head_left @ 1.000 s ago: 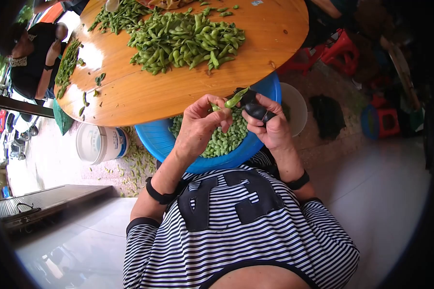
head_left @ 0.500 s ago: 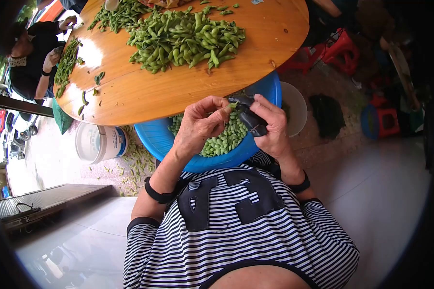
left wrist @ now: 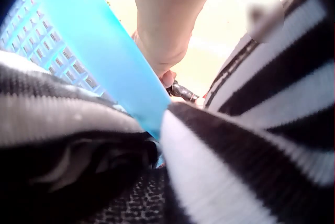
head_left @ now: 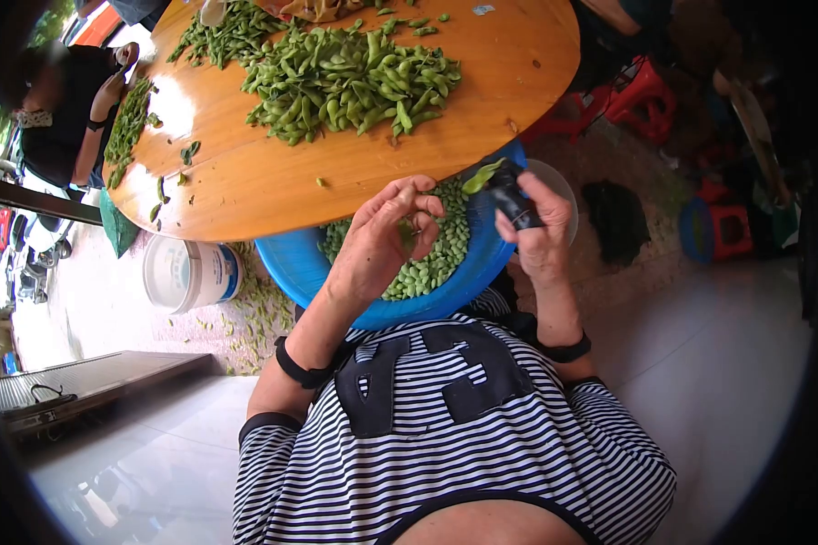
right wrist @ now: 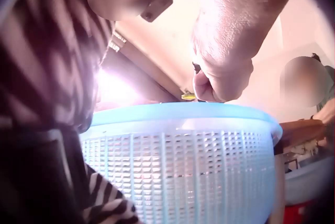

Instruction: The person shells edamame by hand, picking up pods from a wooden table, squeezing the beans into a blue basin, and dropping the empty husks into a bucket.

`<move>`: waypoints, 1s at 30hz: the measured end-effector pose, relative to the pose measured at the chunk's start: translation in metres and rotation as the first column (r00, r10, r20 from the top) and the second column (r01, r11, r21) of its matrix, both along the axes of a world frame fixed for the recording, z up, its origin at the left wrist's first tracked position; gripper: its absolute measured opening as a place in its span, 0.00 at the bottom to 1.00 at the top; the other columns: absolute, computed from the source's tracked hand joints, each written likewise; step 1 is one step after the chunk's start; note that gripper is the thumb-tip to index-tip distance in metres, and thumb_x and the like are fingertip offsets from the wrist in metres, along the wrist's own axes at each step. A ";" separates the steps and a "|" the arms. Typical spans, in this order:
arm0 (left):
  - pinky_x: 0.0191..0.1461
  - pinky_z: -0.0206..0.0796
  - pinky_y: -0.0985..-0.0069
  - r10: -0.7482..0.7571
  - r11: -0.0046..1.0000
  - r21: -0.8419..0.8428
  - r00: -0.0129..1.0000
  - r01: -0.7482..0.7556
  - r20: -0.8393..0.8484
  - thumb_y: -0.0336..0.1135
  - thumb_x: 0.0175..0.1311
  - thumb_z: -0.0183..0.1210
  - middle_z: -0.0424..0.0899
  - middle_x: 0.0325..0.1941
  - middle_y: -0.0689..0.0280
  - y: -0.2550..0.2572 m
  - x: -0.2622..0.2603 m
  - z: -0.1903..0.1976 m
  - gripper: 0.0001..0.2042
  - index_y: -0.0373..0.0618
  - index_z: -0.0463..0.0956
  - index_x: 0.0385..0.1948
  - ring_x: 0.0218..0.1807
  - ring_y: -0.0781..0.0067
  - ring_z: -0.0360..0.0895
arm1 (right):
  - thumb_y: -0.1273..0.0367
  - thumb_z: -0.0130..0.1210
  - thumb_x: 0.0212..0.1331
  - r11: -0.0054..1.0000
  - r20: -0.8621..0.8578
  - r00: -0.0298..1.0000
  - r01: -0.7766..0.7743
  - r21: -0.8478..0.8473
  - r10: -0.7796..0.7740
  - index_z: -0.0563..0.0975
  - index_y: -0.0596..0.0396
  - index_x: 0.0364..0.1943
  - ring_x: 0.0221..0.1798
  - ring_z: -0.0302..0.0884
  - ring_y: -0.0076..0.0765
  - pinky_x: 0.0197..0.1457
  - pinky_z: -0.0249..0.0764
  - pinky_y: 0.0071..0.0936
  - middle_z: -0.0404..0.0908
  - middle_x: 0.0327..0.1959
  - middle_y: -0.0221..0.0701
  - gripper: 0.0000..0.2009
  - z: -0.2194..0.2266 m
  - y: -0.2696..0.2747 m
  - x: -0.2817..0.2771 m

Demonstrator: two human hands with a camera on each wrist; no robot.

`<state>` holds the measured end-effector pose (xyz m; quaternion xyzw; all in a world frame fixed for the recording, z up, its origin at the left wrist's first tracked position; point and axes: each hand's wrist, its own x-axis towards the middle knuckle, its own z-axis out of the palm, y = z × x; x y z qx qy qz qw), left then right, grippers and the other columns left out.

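Note:
Over the blue basket (head_left: pixel 295 268), my left hand (head_left: pixel 382 236) is raised with bent fingers, and a bit of green pod (head_left: pixel 409 237) shows inside them. To its right, my right hand (head_left: pixel 541 222) grips a small black hand tool (head_left: pixel 515 202). A flattened green soybean pod (head_left: pixel 482 178) sticks out of the tool's far end. Shelled green beans (head_left: pixel 432 272) fill the basket beneath both hands. In the right wrist view my right hand (right wrist: pixel 222 80) appears above the basket's rim, and its fingers hide most of the tool.
A wooden table (head_left: pixel 354 177) overhangs the basket, bearing a large heap of soybean pods (head_left: pixel 345 82). A white bucket (head_left: pixel 173 272) stands at left near pods scattered on the floor. Red stools (head_left: pixel 641 100) stand at right. Another person (head_left: pixel 77 109) sits across the table.
The hands were together at the tool half a second ago and are now apart. My right hand has moved right with the tool and pod, while the left fingers have spread somewhat.

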<state>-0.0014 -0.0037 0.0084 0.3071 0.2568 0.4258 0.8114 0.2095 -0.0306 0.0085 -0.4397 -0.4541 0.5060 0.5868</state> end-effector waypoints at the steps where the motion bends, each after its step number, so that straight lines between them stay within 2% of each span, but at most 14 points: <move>1: 0.30 0.62 0.80 -0.001 0.999 -0.032 0.997 0.003 0.072 0.44 0.71 0.46 0.78 0.41 0.62 0.000 0.000 0.001 0.18 0.38 0.71 0.51 0.32 0.74 0.70 | 0.84 0.50 0.48 0.990 0.242 0.960 0.126 0.062 -0.137 0.76 0.64 0.37 0.31 0.70 0.21 0.31 0.68 0.18 0.73 0.30 0.26 0.11 -0.001 0.001 0.015; 2: 0.30 0.62 0.80 -0.003 1.000 -0.030 0.997 0.005 0.073 0.44 0.71 0.46 0.78 0.41 0.62 0.000 -0.001 0.001 0.18 0.38 0.71 0.51 0.32 0.74 0.70 | 0.83 0.51 0.49 0.961 0.459 0.845 0.231 0.151 -0.275 0.76 0.64 0.37 0.30 0.73 0.27 0.33 0.69 0.22 0.75 0.29 0.29 0.10 -0.001 0.002 0.031; 4: 0.41 0.67 0.76 -0.083 0.995 -0.044 0.984 0.091 0.160 0.53 0.71 0.45 0.77 0.45 0.59 0.001 -0.002 0.002 0.24 0.38 0.69 0.53 0.42 0.70 0.72 | 0.82 0.53 0.48 0.889 0.811 0.369 0.246 0.386 -0.454 0.75 0.64 0.39 0.35 0.77 0.50 0.37 0.71 0.33 0.77 0.33 0.40 0.12 0.017 0.002 0.055; 5: 0.41 0.67 0.76 -0.083 0.995 -0.043 0.983 0.091 0.162 0.53 0.71 0.45 0.77 0.45 0.59 0.000 -0.001 0.002 0.24 0.38 0.69 0.53 0.42 0.70 0.72 | 0.80 0.53 0.48 0.899 0.912 0.175 0.313 0.307 -0.372 0.73 0.63 0.43 0.42 0.73 0.61 0.40 0.69 0.40 0.75 0.38 0.47 0.15 0.011 0.000 0.071; 6: 0.46 0.67 0.73 -0.073 0.994 -0.064 0.983 0.085 0.166 0.53 0.72 0.44 0.77 0.47 0.58 -0.001 0.001 0.003 0.25 0.38 0.69 0.53 0.44 0.68 0.73 | 0.80 0.53 0.48 0.899 0.912 0.173 0.312 0.308 -0.372 0.73 0.63 0.43 0.42 0.73 0.61 0.40 0.69 0.40 0.75 0.38 0.47 0.15 0.011 -0.001 0.072; 8: 0.52 0.67 0.71 -0.062 0.993 -0.087 0.984 0.077 0.169 0.53 0.72 0.43 0.76 0.48 0.56 -0.001 0.006 0.005 0.25 0.38 0.69 0.53 0.47 0.65 0.73 | 0.81 0.52 0.47 0.903 0.905 0.182 0.279 0.328 -0.385 0.72 0.61 0.45 0.45 0.73 0.59 0.43 0.68 0.44 0.74 0.41 0.46 0.17 0.013 -0.007 0.073; 12: 0.60 0.64 0.67 -0.050 0.993 -0.097 0.986 0.066 0.156 0.55 0.72 0.40 0.74 0.52 0.55 -0.001 0.013 0.002 0.26 0.38 0.68 0.55 0.54 0.62 0.72 | 0.81 0.56 0.43 0.951 0.739 0.624 0.022 0.310 -0.255 0.75 0.61 0.38 0.33 0.76 0.46 0.36 0.70 0.34 0.73 0.31 0.39 0.14 0.037 -0.012 0.003; 15: 0.63 0.62 0.66 -0.026 0.995 -0.096 0.994 0.036 0.107 0.56 0.72 0.38 0.74 0.53 0.55 -0.006 0.018 0.008 0.27 0.39 0.68 0.55 0.56 0.62 0.71 | 0.81 0.59 0.45 0.940 0.718 0.687 -0.160 0.302 -0.113 0.74 0.62 0.43 0.35 0.77 0.48 0.36 0.73 0.36 0.75 0.35 0.40 0.17 0.026 -0.012 -0.034; 21: 0.64 0.60 0.66 -0.015 0.999 -0.047 0.976 0.026 0.216 0.54 0.74 0.36 0.74 0.53 0.61 -0.006 0.023 0.005 0.26 0.41 0.68 0.56 0.54 0.67 0.70 | 0.83 0.57 0.46 0.904 0.652 0.727 -0.104 0.414 -0.214 0.75 0.63 0.47 0.39 0.78 0.52 0.41 0.76 0.34 0.77 0.37 0.43 0.19 0.018 -0.006 -0.048; 22: 0.64 0.60 0.66 -0.012 0.999 -0.047 0.976 0.023 0.219 0.54 0.74 0.36 0.74 0.53 0.61 -0.006 0.023 0.001 0.26 0.41 0.68 0.56 0.54 0.67 0.70 | 0.81 0.57 0.50 0.940 0.661 0.736 -0.102 0.325 -0.148 0.75 0.62 0.49 0.38 0.81 0.44 0.41 0.76 0.30 0.80 0.38 0.40 0.18 0.019 -0.007 -0.040; 25: 0.63 0.62 0.64 -0.021 0.997 -0.071 0.984 0.034 0.175 0.48 0.74 0.43 0.74 0.52 0.63 -0.005 0.017 -0.005 0.22 0.38 0.71 0.53 0.53 0.70 0.71 | 0.70 0.59 0.58 0.995 0.282 0.958 -0.030 -0.097 0.057 0.73 0.61 0.54 0.30 0.73 0.18 0.33 0.71 0.19 0.78 0.34 0.24 0.20 0.017 -0.009 -0.027; 26: 0.63 0.62 0.64 -0.022 0.997 -0.071 0.985 0.035 0.174 0.48 0.74 0.43 0.74 0.52 0.63 -0.004 0.014 -0.005 0.22 0.38 0.71 0.53 0.53 0.70 0.71 | 0.70 0.59 0.58 0.995 0.281 0.958 -0.029 -0.097 0.055 0.73 0.61 0.54 0.30 0.73 0.18 0.33 0.71 0.19 0.78 0.34 0.24 0.20 0.012 -0.009 -0.020; 28: 0.60 0.65 0.66 -0.089 0.996 0.007 0.988 0.089 0.125 0.48 0.73 0.44 0.76 0.51 0.63 -0.003 0.008 -0.005 0.21 0.36 0.71 0.52 0.52 0.68 0.73 | 0.65 0.60 0.57 0.971 -0.245 0.943 -0.237 -0.023 0.224 0.72 0.64 0.55 0.25 0.65 0.13 0.27 0.63 0.12 0.75 0.32 0.22 0.24 0.000 -0.007 -0.012; 30: 0.57 0.66 0.68 -0.107 0.984 0.133 0.990 0.118 -0.091 0.44 0.73 0.47 0.78 0.49 0.62 -0.004 0.006 0.002 0.19 0.36 0.73 0.50 0.50 0.67 0.75 | 0.62 0.56 0.57 0.972 -0.265 0.936 -0.233 0.026 0.232 0.70 0.67 0.57 0.24 0.58 0.09 0.24 0.56 0.09 0.74 0.32 0.21 0.27 -0.001 -0.007 -0.008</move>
